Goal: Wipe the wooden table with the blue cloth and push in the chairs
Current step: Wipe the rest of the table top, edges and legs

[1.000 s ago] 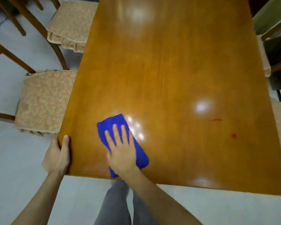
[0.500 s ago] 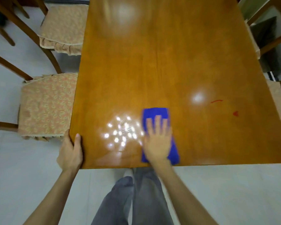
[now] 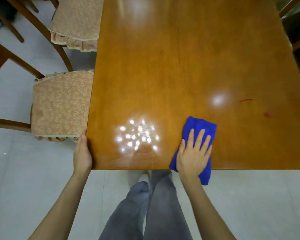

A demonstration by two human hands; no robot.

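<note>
Cloth (image 3: 200,126) lies flat under my right hand (image 3: 194,153) at the table's (image 3: 163,66) near edge, fingers spread, its tail hanging over; my left hand (image 3: 81,154) grips the corner.

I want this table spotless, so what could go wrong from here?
The cloth overhangs the near edge of the table under the flat right hand, so it may slip off. The red marks lie right of the cloth, unwiped, and could be missed or smeared.
</note>
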